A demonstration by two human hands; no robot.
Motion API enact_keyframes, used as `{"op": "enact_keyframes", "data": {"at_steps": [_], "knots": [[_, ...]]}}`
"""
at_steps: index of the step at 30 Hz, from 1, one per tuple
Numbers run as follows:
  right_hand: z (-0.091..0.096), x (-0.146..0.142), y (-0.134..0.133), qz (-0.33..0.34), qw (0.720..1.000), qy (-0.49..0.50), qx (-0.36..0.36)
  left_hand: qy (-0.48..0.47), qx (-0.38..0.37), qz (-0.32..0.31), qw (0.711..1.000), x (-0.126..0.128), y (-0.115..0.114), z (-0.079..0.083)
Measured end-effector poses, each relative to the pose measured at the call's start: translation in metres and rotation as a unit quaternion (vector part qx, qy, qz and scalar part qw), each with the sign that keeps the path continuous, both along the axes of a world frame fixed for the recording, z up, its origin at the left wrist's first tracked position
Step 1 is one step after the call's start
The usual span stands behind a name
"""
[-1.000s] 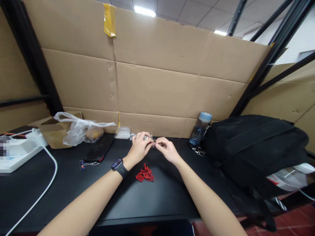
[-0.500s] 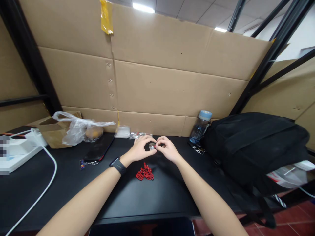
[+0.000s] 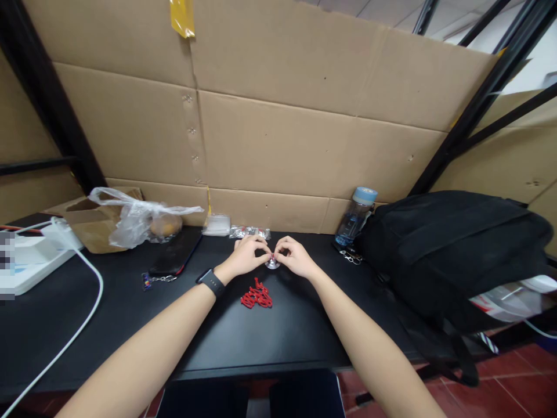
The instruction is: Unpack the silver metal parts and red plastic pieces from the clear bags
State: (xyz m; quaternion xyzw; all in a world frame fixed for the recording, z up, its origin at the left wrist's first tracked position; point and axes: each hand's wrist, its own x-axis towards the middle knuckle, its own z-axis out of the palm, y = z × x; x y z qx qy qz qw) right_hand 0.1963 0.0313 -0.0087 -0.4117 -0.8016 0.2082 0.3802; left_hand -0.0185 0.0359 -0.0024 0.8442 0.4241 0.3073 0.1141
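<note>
At the middle of the table, both my hands pinch a small shiny, see-through packet (image 3: 272, 264) with a bit of red at its top; its contents are too small to make out. My left hand (image 3: 249, 255), a dark watch (image 3: 211, 283) on its wrist, grips it from the left with thumb and forefinger. From the other side my right hand (image 3: 296, 256) holds it the same way, the fingertips nearly meeting. Closer to me, just below the hands, lies a loose pile of red braided cords (image 3: 257, 294).
Behind my hands lie shiny packets (image 3: 250, 232) and a stack of clear bags (image 3: 216, 224). To the left are a phone (image 3: 174, 253), a tied plastic bag (image 3: 133, 223) and a white power strip (image 3: 39, 261). A water bottle (image 3: 355, 216) and black backpack (image 3: 448, 255) stand right.
My fingertips have drawn closer together at the packet, which now hangs lower beneath them. The view has tipped downward slightly. The red cords have stayed in place.
</note>
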Motion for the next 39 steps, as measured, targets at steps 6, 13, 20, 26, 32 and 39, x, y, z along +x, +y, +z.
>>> {"op": "enact_keyframes", "data": {"at_steps": [6,13,20,26,32,39], "knots": [[-0.001,0.006,0.002,-0.033,0.995,-0.094,0.024,0.111,-0.028,-0.141,0.983,-0.021,0.001,0.014],[0.016,0.060,0.008,-0.101,0.960,-0.260,-0.030,0.180,-0.126,-0.233,0.947,-0.029,0.002,0.015],[0.019,0.082,0.012,-0.072,0.956,-0.247,-0.138,0.228,-0.132,-0.191,0.945,-0.029,-0.001,0.020],[0.021,0.083,0.009,-0.078,0.965,-0.221,-0.121,0.171,-0.108,-0.154,0.967,-0.040,0.001,0.027],[0.023,0.084,0.007,-0.079,0.971,-0.195,-0.117,0.029,-0.107,-0.177,0.978,-0.039,0.003,0.031],[0.024,0.085,0.007,-0.085,0.967,-0.200,-0.131,-0.061,-0.118,-0.172,0.976,-0.028,0.005,0.026]]}}
